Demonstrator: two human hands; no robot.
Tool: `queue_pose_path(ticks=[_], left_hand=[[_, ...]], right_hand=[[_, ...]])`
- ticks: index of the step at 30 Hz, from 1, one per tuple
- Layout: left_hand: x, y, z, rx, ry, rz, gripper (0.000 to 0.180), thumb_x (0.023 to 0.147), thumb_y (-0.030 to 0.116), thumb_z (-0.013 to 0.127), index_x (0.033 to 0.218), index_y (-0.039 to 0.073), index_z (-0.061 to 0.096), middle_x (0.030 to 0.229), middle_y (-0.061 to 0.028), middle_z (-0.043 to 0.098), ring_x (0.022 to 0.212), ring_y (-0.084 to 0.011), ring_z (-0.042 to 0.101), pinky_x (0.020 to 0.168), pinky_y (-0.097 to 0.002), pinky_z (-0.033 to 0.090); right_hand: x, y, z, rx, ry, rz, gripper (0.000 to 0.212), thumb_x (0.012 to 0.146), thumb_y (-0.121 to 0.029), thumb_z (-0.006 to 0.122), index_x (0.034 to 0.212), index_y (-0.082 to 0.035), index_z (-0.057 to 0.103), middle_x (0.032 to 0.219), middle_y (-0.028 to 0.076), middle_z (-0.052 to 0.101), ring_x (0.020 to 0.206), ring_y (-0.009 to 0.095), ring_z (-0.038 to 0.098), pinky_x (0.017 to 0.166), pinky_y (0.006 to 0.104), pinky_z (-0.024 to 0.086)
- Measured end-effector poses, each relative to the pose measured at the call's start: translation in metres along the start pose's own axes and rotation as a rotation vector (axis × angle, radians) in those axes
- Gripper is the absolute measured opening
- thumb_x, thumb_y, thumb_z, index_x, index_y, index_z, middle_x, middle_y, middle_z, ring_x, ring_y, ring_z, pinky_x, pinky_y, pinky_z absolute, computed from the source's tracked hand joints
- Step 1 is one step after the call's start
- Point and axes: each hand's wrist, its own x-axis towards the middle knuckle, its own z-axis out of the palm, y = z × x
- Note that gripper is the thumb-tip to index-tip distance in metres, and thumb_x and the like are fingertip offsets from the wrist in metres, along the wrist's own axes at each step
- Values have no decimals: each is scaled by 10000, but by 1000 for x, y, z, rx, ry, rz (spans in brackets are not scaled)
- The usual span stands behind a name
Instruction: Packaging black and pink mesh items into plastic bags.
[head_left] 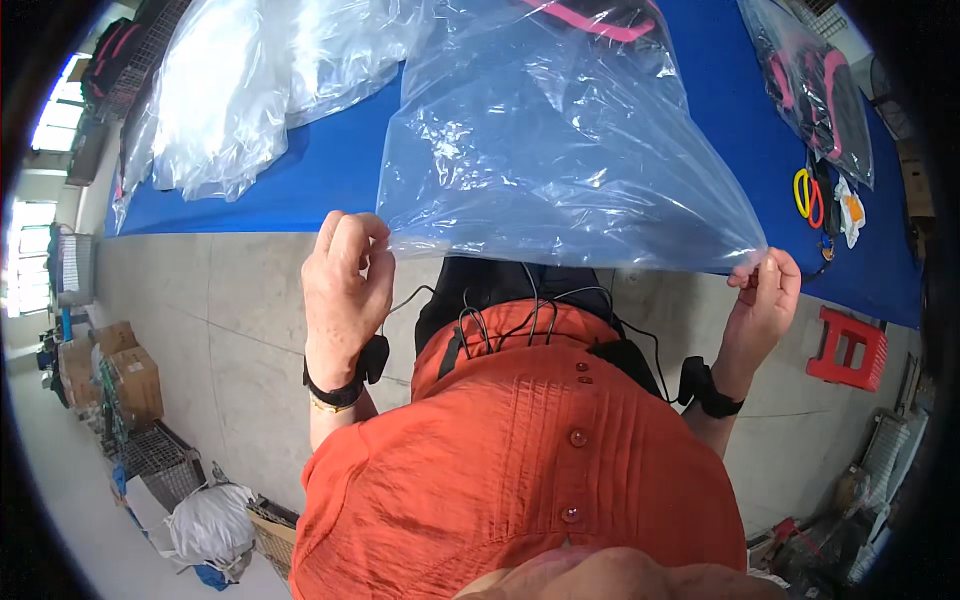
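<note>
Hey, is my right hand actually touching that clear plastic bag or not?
Touching. The head view shows the right hand pinching the near corner of the clear plastic bag between its fingertips, with no gap. The left hand grips the other corner.

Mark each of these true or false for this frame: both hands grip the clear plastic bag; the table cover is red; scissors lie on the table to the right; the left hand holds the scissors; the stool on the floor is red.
1. Both the left hand and the right hand grip the clear plastic bag by its near edge. True.
2. The table cover is red. False: it is blue.
3. Scissors lie on the table to the right. True.
4. The left hand holds the scissors. False: it pinches the bag.
5. The stool is red. True.
</note>
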Motion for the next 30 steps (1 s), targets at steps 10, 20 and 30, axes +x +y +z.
queue_pose_path(ticks=[10, 20, 30], left_hand=[[-1, -9, 3, 4, 62, 98, 340, 785, -108, 721, 773, 31, 411, 694, -71, 431, 606, -223, 427, 551, -323, 379], [-2, -3, 7, -53, 175, 56, 221, 826, -128, 686, 872, 19, 528, 826, -64, 554, 633, -157, 494, 562, -262, 430], [-10, -11, 5, -105, 220, -118, 322, 875, -11, 767, 778, 44, 465, 649, -7, 438, 602, -94, 373, 550, -236, 371]], right_hand=[[0, 1, 0, -17, -28, -34, 163, 1042, -99, 551, 1173, -2, 545, 954, 118, 673, 743, 144, 610, 695, 281, 513], [-4, 2, 1, -12, -48, -43, 162, 1026, -65, 566, 1173, -2, 539, 976, 134, 683, 754, 148, 609, 710, 279, 507], [-3, 2, 5, -75, -77, -135, 224, 985, 20, 600, 1195, -6, 529, 1144, 171, 686, 906, 167, 658, 746, 278, 539]])
